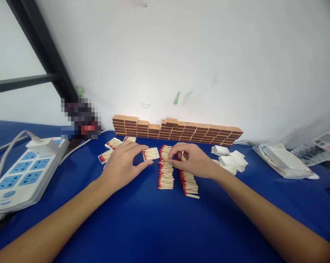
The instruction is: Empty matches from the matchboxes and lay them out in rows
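Note:
My left hand (123,159) grips a small white matchbox tray (150,154) between thumb and forefinger; red-headed matches lie in it. Right of the tray, a long row of loose matches (165,178) lies on the table, with a second row (190,182) beyond it. Over the upper part of these rows is my right hand (192,159), thumb and forefinger closed in a pinch at the nearer row. Whatever is between those fingertips is too small to make out. Other match-filled trays (113,143) sit behind and left of my left hand, which partly covers them.
Stacked brown matchboxes (178,131) form a low wall along the white wall (236,65). White empty trays (232,160) lie right of my right hand. A power strip (28,171) with cables stands left, and plastic packets (285,160) lie right on the blue table (143,226).

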`<state>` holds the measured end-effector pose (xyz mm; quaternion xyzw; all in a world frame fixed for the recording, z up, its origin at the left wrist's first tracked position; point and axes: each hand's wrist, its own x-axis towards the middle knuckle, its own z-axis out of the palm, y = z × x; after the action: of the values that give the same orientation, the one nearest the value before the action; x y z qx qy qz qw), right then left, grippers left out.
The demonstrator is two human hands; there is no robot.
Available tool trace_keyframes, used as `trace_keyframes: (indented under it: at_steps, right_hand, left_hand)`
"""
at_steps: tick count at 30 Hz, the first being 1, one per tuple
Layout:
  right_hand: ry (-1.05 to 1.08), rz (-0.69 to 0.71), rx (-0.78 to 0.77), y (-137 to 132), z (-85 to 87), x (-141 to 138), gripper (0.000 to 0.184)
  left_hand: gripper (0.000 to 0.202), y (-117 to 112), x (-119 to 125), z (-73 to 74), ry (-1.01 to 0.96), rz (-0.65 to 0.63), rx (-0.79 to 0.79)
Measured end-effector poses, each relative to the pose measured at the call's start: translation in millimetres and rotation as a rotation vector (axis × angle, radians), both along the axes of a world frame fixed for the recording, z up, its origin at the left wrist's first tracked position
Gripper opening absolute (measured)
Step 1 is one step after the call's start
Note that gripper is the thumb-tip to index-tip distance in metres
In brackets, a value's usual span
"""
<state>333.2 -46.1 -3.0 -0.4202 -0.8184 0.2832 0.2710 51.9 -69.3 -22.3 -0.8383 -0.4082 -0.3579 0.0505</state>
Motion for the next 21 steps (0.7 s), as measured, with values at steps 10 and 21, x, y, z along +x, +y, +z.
trace_keyframes:
  at_steps: [10, 21]
  right_hand:
    - [-0.204, 0.044, 0.237, 10.0, -10.7, 0.3, 0.01]
    - [-0.308, 0.132, 0.259, 14.1, -13.2, -0.5, 0.013]
  left_hand:
    - [0.034, 1.0, 1.3, -2.0, -0.002, -0.005, -0.023]
    - [0.034, 0.8, 2.0, -1.1, 0.004, -0.012, -0.005]
